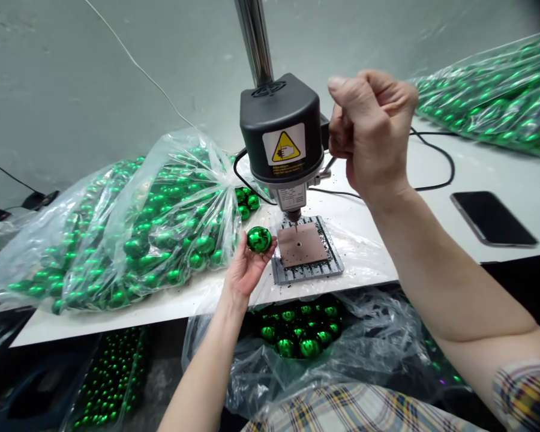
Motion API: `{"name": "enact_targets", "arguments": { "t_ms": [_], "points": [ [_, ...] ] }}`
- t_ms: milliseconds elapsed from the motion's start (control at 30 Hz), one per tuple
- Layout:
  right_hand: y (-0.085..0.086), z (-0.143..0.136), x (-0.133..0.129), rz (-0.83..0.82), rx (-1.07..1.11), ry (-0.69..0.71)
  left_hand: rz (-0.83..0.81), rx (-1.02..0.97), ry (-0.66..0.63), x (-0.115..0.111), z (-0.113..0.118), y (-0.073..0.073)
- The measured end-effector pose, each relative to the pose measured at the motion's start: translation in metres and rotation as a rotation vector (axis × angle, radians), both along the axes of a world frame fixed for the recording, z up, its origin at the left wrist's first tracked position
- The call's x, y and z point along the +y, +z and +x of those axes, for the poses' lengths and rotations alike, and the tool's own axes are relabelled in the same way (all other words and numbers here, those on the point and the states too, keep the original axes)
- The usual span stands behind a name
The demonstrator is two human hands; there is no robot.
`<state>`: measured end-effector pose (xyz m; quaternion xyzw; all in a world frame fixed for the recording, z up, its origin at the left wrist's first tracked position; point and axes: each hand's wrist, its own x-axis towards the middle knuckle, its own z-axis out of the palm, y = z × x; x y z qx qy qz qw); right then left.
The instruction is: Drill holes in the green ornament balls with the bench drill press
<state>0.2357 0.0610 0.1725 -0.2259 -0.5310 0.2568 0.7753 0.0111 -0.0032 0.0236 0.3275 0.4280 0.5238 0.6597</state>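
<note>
Near the frame's center, the left hand (251,264) is cradling one glossy green ball (259,239), fingers curling around it, while the right hand (373,123), upper right, is bunching its fingers into a fist beside one smooth black drill head (279,129), their contents hidden. Two crinkled clear plastic bags (162,222), left and upper right, one square brown board (306,252) and one glassy phone (494,218) are lying above the white tabletop (477,174).

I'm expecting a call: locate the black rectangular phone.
The phone lies at right in the head view, on the white table, near the looped black cable.
</note>
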Motion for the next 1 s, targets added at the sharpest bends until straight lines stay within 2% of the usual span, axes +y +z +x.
{"name": "enact_targets", "arguments": {
  "t_ms": [100,267,433,567,667,733,1000],
  "points": [
    [0.0,0.0,-0.001,0.006,0.0,-0.001,0.004,0.011,0.036,-0.003,0.008,-0.009],
    [0.001,-0.001,-0.002,0.046,0.057,0.058,0.164,0.272,0.167,0.001,0.026,-0.029],
    [0.002,0.0,0.0,0.018,0.043,0.085,0.247,0.394,0.102,0.014,0.045,-0.047],
    [0.002,0.001,0.003,0.031,0.04,0.083,0.337,0.616,0.083,0.018,0.053,-0.052],
    [0.002,0.0,0.003,0.04,0.043,0.078,0.471,0.866,0.1,0.018,0.056,-0.052],
    [0.002,0.0,0.002,0.024,0.037,0.069,0.551,0.954,0.121,0.019,0.059,-0.054],
    [0.001,0.0,0.003,0.047,0.035,0.065,0.555,0.937,0.125,0.022,0.064,-0.066]
  ]
}}
